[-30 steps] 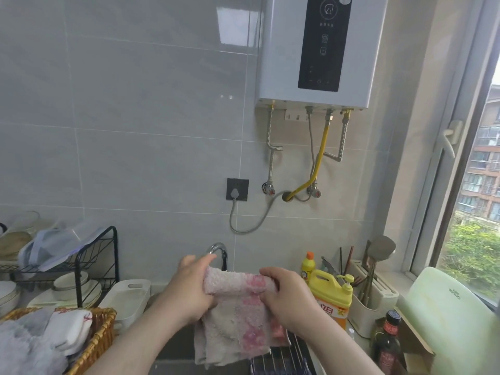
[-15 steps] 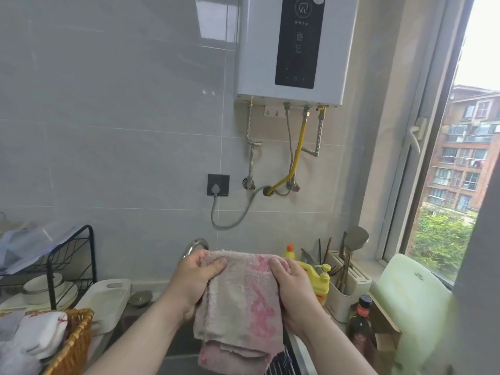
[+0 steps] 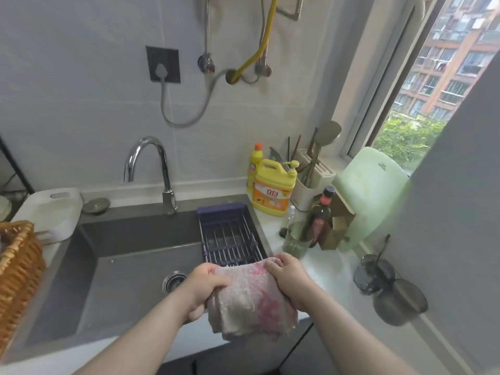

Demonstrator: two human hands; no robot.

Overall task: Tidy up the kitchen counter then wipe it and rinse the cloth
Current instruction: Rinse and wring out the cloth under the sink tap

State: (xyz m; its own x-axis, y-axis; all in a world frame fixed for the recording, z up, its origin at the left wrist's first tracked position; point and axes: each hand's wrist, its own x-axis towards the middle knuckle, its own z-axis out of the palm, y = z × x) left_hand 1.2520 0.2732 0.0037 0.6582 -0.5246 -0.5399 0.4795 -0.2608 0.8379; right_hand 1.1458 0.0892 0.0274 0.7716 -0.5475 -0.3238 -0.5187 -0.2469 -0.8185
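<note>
1. Hanging folded between both hands, the pink cloth was over the front right corner of the sink, its lower edge drooping past the sink's front rim.
2. The left hand gripped the cloth's left end, fingers curled round the fabric.
3. The right hand gripped the right end likewise, fingers wrapped over the top fold.
4. At nine o'clock from the cloth lay the drain in the sink floor; at twelve o'clock a wire rack spanned the sink's right side.
5. At eleven o'clock stood the curved tap; at one o'clock a yellow soap jug stood on the counter, with a dark bottle near it.
6. Well apart at nine o'clock, a wicker basket sat at the left edge.
</note>
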